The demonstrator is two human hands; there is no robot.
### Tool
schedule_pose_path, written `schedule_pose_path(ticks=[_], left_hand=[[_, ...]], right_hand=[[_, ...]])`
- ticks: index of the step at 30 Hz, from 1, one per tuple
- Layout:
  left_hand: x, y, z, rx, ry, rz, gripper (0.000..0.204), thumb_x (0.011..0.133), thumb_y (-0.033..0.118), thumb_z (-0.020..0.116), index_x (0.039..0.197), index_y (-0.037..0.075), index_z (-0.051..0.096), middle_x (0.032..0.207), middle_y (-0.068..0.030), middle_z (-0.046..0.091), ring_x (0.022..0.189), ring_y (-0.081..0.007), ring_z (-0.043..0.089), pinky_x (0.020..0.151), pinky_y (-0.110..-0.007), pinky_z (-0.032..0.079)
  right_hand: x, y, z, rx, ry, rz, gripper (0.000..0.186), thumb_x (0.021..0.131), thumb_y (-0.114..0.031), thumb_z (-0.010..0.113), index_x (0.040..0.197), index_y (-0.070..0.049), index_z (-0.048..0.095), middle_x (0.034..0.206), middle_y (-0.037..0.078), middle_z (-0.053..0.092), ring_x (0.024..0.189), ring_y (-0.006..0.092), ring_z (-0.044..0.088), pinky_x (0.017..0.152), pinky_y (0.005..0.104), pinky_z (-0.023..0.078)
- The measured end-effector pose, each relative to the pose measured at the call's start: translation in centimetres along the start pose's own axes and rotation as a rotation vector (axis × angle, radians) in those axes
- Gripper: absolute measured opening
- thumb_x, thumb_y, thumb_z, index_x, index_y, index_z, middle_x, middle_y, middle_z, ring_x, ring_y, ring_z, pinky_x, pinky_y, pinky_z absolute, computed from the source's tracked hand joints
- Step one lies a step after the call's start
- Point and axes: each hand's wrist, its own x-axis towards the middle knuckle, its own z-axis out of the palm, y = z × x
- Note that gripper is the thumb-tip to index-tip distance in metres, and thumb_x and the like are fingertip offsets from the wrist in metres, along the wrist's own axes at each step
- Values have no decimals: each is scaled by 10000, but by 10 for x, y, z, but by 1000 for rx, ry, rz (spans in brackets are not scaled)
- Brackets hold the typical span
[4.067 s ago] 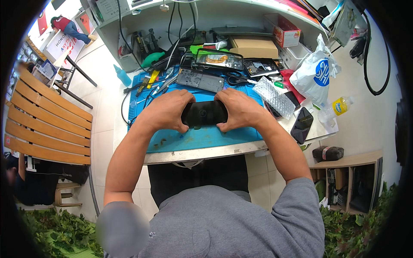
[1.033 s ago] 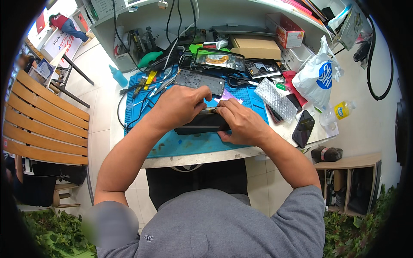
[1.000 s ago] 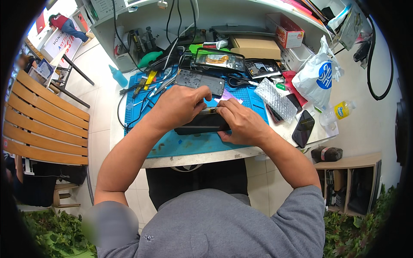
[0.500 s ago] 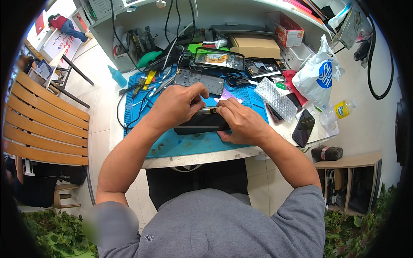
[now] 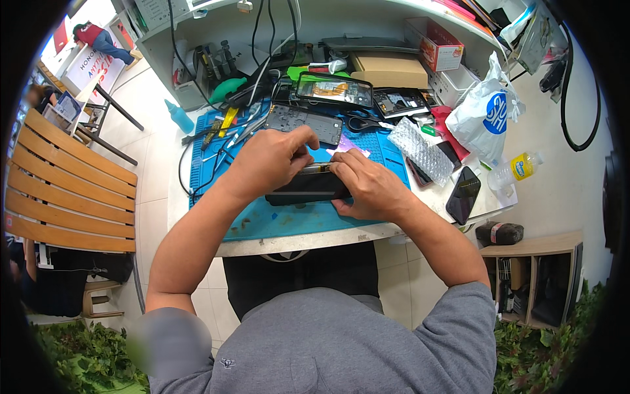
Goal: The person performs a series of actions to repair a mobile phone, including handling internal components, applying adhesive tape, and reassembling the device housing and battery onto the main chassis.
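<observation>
Head cam: both hands on a flat black rectangular phone (image 5: 307,189) lying on the blue rubber work mat (image 5: 289,220), near the mat's front-centre, long side running left-right.

L hand (image 5: 272,157) comes over the phone's top edge from the left, fingers curled and pinching at the upper rim, so it's gripping the phone there. R hand (image 5: 367,187) clamps the phone's right end, thumb and fingertips (image 5: 338,167) pressed at the same upper edge, touching the L hand's fingers. Can't tell if there's a small tool between the fingers, too small.

Just behind the hands: dark grey phone back cover w/ holes (image 5: 303,123), flat on the mat. Behind that, a phone w/ lit screen (image 5: 333,88) propped up.

R of mat: strip of clear bubble wrap (image 5: 420,150), another black phone (image 5: 463,194) face up near the bench edge, white plastic bag w/ blue print (image 5: 484,118), small clear bottle w/ yellow label (image 5: 515,171).

L of mat: wooden slatted bench (image 5: 62,184), well apart from the hands.
</observation>
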Motion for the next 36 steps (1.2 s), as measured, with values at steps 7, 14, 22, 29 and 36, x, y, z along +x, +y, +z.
schedule_pose_path(ticks=[7,14,22,29,36], left_hand=[[1,-1,0,-99,-12,-93,235,965,78,868,1152,69,727,963,-123,867,891,-302,845,813,-383,638],[3,-4,1,-113,-10,-89,237,967,71,862,1154,56,716,944,-138,863,886,-315,842,816,-386,633],[4,-2,-1,-155,-26,-139,234,970,58,859,1158,46,719,962,-152,868,899,-305,848,846,-370,634],[4,-1,-1,-165,-29,-155,233,974,60,863,1161,46,724,965,-152,869,903,-289,853,855,-364,637],[4,0,0,-142,-21,-146,228,970,58,865,1148,50,723,956,-146,869,900,-289,853,848,-365,641]], right_hand=[[0,1,0,2,-8,3,628,741,-168,933,1257,71,667,1287,222,675,1195,390,681,1026,459,614],[0,2,0,13,-7,-4,644,739,-160,937,1273,72,661,1292,222,674,1198,390,681,1028,458,615],[1,2,0,26,-16,13,658,737,-153,943,1289,66,658,1307,226,677,1211,389,682,1026,462,623],[-1,2,1,12,-6,9,666,738,-156,942,1298,67,657,1320,233,684,1210,395,688,1033,462,623],[-1,2,2,-7,-2,7,655,740,-157,937,1291,67,663,1324,239,690,1214,395,690,1037,461,623]])
